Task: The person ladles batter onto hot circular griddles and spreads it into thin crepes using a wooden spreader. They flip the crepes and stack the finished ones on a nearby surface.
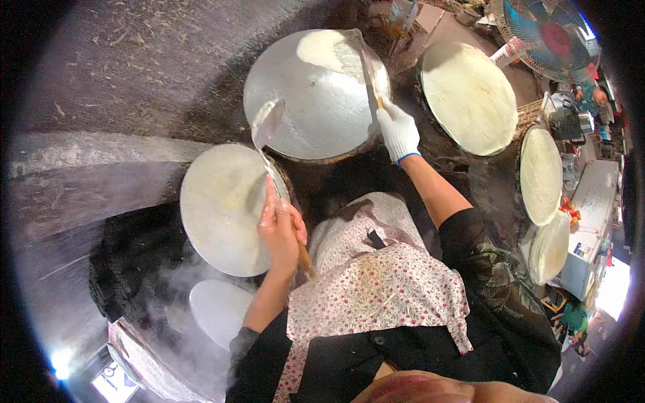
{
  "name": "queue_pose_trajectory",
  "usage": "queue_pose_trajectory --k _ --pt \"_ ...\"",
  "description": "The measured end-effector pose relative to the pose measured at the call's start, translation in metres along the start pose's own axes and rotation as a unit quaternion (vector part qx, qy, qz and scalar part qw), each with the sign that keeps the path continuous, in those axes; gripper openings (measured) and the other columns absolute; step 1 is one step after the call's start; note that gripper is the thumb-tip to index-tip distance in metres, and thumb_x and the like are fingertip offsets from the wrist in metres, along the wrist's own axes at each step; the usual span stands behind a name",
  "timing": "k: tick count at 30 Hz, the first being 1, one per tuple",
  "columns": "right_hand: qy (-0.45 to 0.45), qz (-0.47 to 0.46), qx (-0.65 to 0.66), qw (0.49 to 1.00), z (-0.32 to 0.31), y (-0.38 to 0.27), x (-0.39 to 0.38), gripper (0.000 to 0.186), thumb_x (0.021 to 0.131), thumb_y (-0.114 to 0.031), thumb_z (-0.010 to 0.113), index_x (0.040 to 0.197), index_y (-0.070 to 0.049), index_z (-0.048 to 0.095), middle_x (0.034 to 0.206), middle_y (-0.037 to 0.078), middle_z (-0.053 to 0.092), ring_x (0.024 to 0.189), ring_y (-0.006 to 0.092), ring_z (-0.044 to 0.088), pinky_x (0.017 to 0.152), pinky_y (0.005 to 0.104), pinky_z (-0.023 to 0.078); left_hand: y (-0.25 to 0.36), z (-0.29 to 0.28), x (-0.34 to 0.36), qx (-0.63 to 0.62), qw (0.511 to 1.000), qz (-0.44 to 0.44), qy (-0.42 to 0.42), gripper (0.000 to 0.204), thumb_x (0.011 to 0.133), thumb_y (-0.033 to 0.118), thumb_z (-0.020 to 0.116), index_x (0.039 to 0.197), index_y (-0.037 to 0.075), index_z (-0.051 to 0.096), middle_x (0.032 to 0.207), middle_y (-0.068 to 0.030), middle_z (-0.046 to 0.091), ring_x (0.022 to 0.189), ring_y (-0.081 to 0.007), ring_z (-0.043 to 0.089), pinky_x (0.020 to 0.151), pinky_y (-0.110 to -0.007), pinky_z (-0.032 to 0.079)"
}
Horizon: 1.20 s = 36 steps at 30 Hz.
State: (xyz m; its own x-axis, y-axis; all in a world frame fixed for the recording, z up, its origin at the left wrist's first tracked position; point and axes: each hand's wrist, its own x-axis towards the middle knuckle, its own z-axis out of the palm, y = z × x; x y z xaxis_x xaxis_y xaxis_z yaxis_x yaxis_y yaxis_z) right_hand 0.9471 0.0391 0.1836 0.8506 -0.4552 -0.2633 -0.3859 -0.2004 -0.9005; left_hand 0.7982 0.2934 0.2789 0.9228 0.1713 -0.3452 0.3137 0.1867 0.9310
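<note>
My bare left hand [277, 232] is closed round the wooden handle of a metal ladle [269, 126]. White batter coats the ladle's bowl, which is above the left edge of a round grey griddle [302, 111]. My right hand [399, 133], in a white knitted glove, grips the handle of a long, flat spatula [368, 67]. The spatula's blade lies along the griddle's right side, its far tip at a patch of wet batter [326, 50] near the far rim. Nearest my left hand is a round pale crepe [228, 208] on another griddle.
Right of the main griddle is a large round crepe [468, 101], with more crepes [541, 176] beyond it. A fan [552, 37] stands far right, near a white cabinet [594, 208]. Steam rises over a pale round surface [220, 312] at lower left. People show small at the right rim.
</note>
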Motion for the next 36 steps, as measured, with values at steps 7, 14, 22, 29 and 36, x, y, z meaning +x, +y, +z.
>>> queue_pose_trajectory --k 7,14,22,29,36 --pt "-0.111 -0.183 -0.186 0.959 0.014 -0.018 0.018 0.046 0.098 -0.046 0.057 0.134 -0.021 0.071 0.114 0.020 0.075 0.104 0.0379 0.073 0.092 0.0419 0.056 -0.004 0.001 -0.003 -0.001 1.000 0.005 -0.013 0.057 0.114 0.016 0.045 0.167 0.006 0.026 0.066 -0.0004 0.047 0.045 -0.0069 0.041 0.040 -0.024 0.039" --pt "-0.144 -0.211 -0.228 0.939 0.021 -0.023 0.033 0.049 0.098 -0.051 0.053 0.138 -0.027 0.069 0.111 0.021 0.075 0.103 0.0407 0.072 0.093 0.0460 0.055 -0.002 0.018 -0.010 0.009 1.000 0.027 0.009 0.057 0.114 0.014 0.043 0.167 0.007 0.025 0.065 -0.0004 0.046 0.045 -0.0081 0.041 0.040 -0.024 0.039" --pt "-0.200 -0.098 -0.243 0.944 0.005 -0.036 0.060 0.047 0.097 -0.053 0.055 0.133 -0.028 0.072 0.110 0.018 0.077 0.100 0.0364 0.075 0.093 0.0407 0.058 -0.006 0.040 -0.011 -0.015 0.996 -0.025 0.080 0.057 0.113 0.017 0.045 0.168 0.012 0.027 0.066 0.0005 0.044 0.047 -0.0076 0.041 0.041 -0.025 0.040" --pt "-0.326 -0.074 -0.301 0.893 0.018 -0.054 0.079 0.047 0.097 -0.052 0.059 0.132 -0.025 0.074 0.106 0.022 0.077 0.098 0.0388 0.075 0.094 0.0412 0.057 -0.010 0.054 -0.010 -0.026 0.994 -0.045 0.096 0.058 0.114 0.016 0.044 0.168 0.014 0.025 0.065 -0.0011 0.045 0.045 -0.0088 0.041 0.039 -0.025 0.039" --pt "-0.382 -0.179 -0.298 0.856 0.044 -0.057 0.094 0.049 0.094 -0.049 0.063 0.136 -0.026 0.071 0.119 0.020 0.076 0.108 0.0400 0.072 0.097 0.0433 0.055 -0.007 0.062 -0.012 -0.025 0.987 -0.051 0.150 0.056 0.113 0.011 0.043 0.167 0.008 0.028 0.065 -0.0014 0.049 0.045 -0.0078 0.044 0.041 -0.025 0.040"
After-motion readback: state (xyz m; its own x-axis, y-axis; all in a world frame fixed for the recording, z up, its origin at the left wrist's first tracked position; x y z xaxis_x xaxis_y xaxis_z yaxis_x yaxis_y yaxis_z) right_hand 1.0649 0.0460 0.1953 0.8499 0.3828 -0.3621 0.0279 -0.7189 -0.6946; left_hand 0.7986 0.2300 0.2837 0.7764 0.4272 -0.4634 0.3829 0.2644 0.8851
